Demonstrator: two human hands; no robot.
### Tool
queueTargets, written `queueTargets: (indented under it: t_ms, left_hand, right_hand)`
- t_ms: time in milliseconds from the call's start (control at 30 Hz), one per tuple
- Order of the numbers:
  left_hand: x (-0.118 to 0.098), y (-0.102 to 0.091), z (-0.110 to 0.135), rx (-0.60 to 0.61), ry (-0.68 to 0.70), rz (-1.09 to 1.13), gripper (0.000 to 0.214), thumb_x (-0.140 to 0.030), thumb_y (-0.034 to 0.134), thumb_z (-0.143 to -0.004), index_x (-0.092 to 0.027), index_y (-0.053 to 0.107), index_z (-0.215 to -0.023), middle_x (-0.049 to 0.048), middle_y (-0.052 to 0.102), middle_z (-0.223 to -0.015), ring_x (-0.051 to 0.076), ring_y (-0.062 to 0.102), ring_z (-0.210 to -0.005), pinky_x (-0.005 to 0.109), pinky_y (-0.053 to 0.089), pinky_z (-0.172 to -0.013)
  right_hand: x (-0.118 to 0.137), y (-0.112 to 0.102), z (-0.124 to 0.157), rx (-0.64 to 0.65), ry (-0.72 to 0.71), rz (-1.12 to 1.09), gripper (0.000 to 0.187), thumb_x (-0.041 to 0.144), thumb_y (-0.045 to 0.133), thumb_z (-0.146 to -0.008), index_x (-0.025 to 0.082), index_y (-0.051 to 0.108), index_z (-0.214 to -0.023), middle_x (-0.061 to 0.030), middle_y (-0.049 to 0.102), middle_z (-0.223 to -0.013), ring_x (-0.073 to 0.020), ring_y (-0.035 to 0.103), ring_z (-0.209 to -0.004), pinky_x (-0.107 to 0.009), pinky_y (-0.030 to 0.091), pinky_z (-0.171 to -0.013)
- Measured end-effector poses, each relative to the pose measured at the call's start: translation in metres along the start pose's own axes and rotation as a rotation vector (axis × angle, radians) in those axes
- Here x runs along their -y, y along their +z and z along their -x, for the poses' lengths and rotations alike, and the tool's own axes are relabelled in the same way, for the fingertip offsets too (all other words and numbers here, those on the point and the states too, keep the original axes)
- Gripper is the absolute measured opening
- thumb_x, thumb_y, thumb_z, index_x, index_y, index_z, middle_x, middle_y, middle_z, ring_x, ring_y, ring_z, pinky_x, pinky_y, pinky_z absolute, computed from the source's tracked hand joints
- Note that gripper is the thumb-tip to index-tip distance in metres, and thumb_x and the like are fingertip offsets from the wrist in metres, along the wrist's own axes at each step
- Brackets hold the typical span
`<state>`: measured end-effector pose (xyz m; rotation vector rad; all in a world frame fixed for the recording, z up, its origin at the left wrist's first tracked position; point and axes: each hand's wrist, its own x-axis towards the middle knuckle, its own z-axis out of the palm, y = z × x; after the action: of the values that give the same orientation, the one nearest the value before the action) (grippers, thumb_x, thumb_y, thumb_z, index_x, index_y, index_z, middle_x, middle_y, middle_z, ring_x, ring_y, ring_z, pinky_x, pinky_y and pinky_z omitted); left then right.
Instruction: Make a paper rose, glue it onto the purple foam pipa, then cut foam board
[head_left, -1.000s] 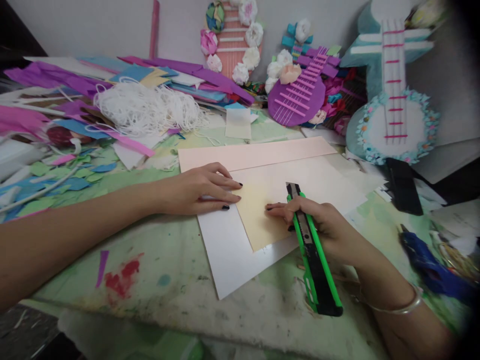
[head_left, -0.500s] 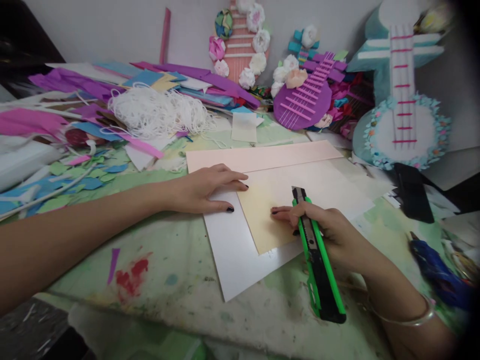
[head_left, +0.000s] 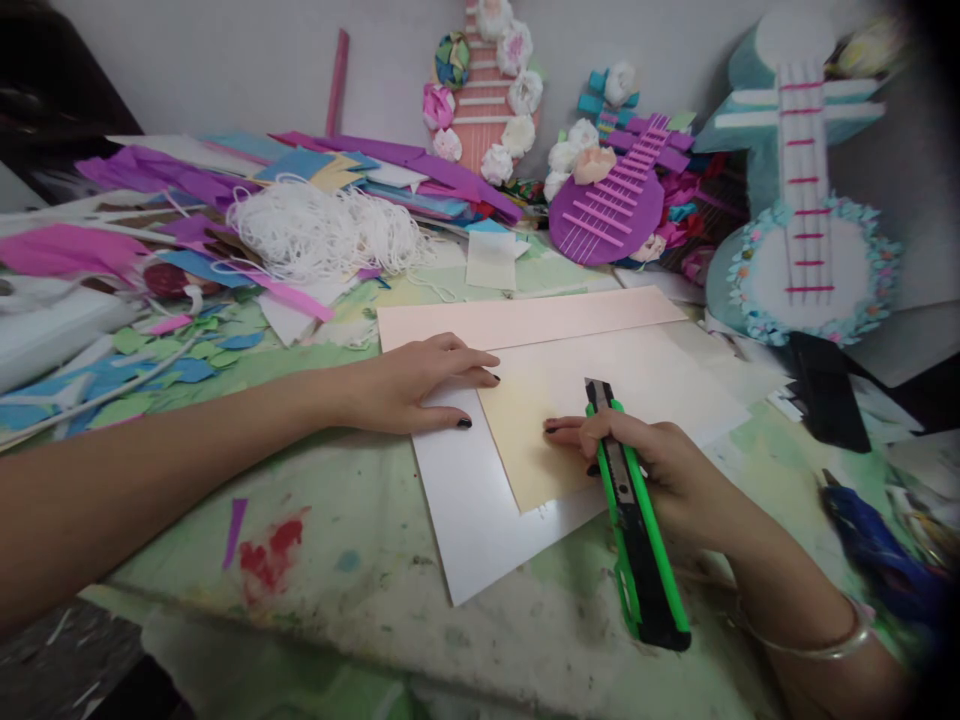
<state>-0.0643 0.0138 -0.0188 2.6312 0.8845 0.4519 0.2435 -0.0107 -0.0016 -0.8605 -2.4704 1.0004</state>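
Observation:
My right hand grips a green and black utility knife, its metal tip pointing away from me. Some fingertips of that hand rest on a pale yellow sheet. My left hand lies with fingers apart at the left edge of the sheets, its fingertips by the yellow sheet's corner. Under the yellow sheet is a white glossy board. A pale peach strip runs along the far side of the sheets.
Behind are a tangle of white string, coloured paper scraps, a purple paper guitar and a pale blue one. A black phone-like object and a blue glue gun lie at right. The table's near edge is close to me.
The whole view has shifted slightly, with things sitting a little lower and to the right. Both hands, the knife and the sheets keep their places relative to one another.

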Motion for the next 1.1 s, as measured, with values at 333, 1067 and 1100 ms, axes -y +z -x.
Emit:
queueTargets:
  t_ms: [333,1067,1100]
  left_hand:
    - [-0.0009,0.004,-0.002,-0.03,0.065,0.001,0.052,-0.035,0.061,-0.087,-0.018,0.046,-0.133,0.0124,0.058,-0.125,0.026,0.047,-0.115,0.038,0.038,-0.098]
    - [0.0047,0.0052,-0.0015,0.025,0.179,-0.103,0.036,-0.033,0.049,-0.093,-0.032,0.056,-0.129,0.0098,0.053,-0.132,0.026,0.044,-0.117,0.043,0.035,-0.1]
    - [0.0044,0.0047,-0.0017,0.028,0.178,-0.11,0.036,-0.033,0.049,-0.093,-0.032,0.056,-0.128,0.0098,0.053,-0.132,0.027,0.044,-0.117,0.043,0.035,-0.1]
  right_hand:
    - [-0.0025,-0.0001,-0.0001,0.0,-0.006,-0.008,0.017,0.012,0.053,-0.086,0.024,0.052,-0.099,-0.0071,0.065,-0.119,-0.0227,0.057,-0.12,-0.035,0.05,-0.092]
    - [-0.0024,-0.0009,-0.0012,-0.017,-0.01,-0.107,0.013,0.014,0.054,-0.087,0.023,0.053,-0.096,-0.0058,0.066,-0.117,-0.0215,0.058,-0.119,-0.037,0.048,-0.097]
    - [-0.0023,-0.001,-0.0012,-0.016,-0.008,-0.107,0.013,0.014,0.054,-0.087,0.023,0.053,-0.097,-0.0058,0.066,-0.118,-0.0215,0.058,-0.119,-0.037,0.048,-0.097]
